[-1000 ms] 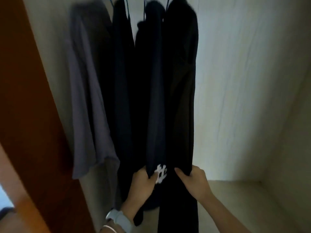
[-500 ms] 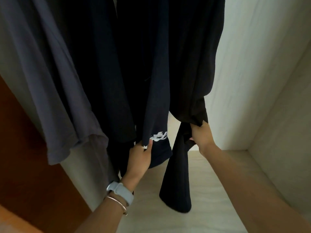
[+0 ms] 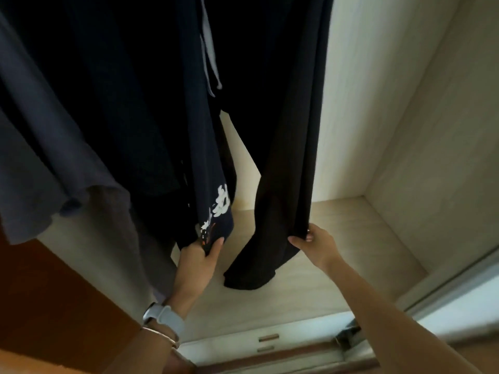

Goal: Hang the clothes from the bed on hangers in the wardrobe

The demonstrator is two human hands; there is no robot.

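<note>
Inside the wardrobe [image 3: 421, 147], your left hand [image 3: 198, 261] pinches the printed hem of the hanging navy garment [image 3: 213, 211] while your right hand [image 3: 314, 242] holds the black trousers [image 3: 283, 184] by one edge. Keep each grip light, drawing straight down so both hang smooth.

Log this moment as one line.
left hand grips navy printed garment hem | right hand pinches black trousers edge | both hanging in wardrobe
</note>
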